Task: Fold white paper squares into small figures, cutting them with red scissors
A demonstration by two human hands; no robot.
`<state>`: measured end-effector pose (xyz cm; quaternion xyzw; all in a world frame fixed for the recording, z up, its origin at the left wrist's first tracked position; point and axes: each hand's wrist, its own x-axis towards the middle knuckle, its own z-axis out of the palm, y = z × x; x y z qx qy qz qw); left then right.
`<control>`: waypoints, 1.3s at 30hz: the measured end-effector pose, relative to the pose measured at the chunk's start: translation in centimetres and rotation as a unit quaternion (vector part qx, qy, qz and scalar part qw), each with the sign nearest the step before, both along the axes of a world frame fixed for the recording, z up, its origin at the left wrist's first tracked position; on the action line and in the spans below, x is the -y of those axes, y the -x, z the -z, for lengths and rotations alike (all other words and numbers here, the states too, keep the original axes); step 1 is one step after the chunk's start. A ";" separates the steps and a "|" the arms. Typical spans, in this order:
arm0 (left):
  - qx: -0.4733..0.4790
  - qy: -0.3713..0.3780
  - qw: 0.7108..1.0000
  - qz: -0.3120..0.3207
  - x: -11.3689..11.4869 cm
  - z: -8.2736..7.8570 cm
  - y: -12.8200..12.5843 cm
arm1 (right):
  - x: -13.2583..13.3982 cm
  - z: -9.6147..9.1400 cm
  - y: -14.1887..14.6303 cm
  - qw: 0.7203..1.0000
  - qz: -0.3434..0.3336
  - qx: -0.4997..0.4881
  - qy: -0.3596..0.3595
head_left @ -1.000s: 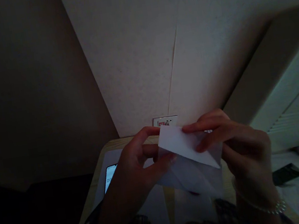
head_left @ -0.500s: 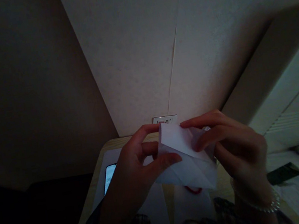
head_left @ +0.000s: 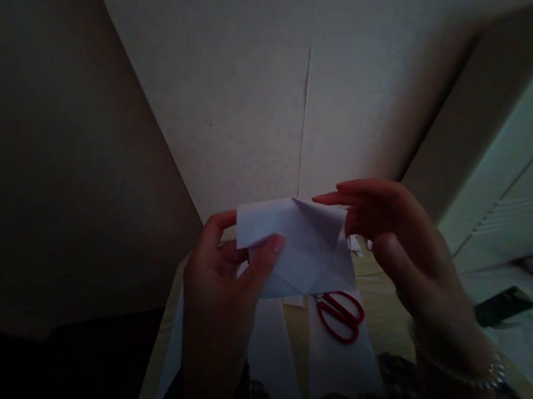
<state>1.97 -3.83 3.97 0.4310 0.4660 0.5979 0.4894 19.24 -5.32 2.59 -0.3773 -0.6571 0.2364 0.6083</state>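
A folded piece of white paper (head_left: 300, 255) is held up over the table, creased, with a raised flap at its upper right. My left hand (head_left: 222, 274) pinches its left side, thumb on the front and fingers behind. At the right edge, my right hand (head_left: 411, 251) has its thumb apart from its fingers; some fingertips are beside or just behind the flap, and contact is unclear. Below the paper lie red-handled scissors (head_left: 341, 314), their blades mostly hidden by it. They rest on a white sheet (head_left: 341, 370).
Another white sheet (head_left: 274, 360) lies on the wooden table (head_left: 384, 302), left of the scissors. Small paper scraps (head_left: 355, 246) are behind my right hand. A pale wall (head_left: 242, 109) rises behind the table. To the right, a dark green packet (head_left: 506, 306) rests on a white surface.
The paper has moved left and slightly up, and its top flap has opened out. My right thumb has come off the paper. The scissors now show; the phone is hidden behind my left hand.
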 end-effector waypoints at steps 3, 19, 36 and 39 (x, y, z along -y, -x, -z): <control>0.012 -0.025 0.999 -0.027 -0.1 0.1 -0.1 | -0.2 0.0 0.2 0.997 -0.036 0.010 0.066; -0.241 -0.034 0.964 0.110 -0.8 0.7 1.0 | -0.7 -0.5 0.9 0.992 0.073 0.001 0.105; -0.085 0.001 0.991 0.099 0.0 0.0 0.1 | -0.5 -0.4 0.4 0.979 0.011 0.203 0.021; -0.083 -0.005 0.992 0.090 0.1 -0.1 0.2 | -0.5 -0.4 0.3 0.978 0.015 0.204 0.027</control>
